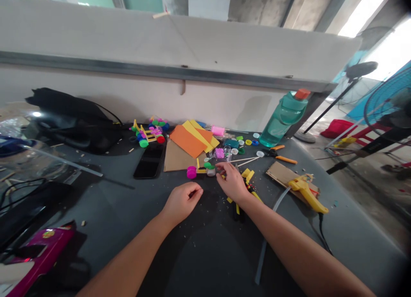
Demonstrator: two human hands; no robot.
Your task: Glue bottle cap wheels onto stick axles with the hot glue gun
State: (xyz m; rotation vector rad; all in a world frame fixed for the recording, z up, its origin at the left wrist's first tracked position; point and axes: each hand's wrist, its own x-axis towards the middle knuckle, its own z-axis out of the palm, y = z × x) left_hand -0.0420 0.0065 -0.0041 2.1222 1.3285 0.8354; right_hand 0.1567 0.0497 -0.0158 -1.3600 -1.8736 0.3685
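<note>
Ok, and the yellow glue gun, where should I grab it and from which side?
I'd take the glue gun by its handle, coming from the right with your right hand. The handle juts out past the cardboard under it on that side, while the clear glue stick trails off to the left. Mind the black cord at the handle's end.

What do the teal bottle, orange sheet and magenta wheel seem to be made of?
Teal bottle: probably plastic, glossy and translucent, since light shows through. Orange sheet: likely paper or thin card, matte, with straight, thin edges. Magenta wheel: perhaps smooth plastic, judging by its bright, even colour.
</note>
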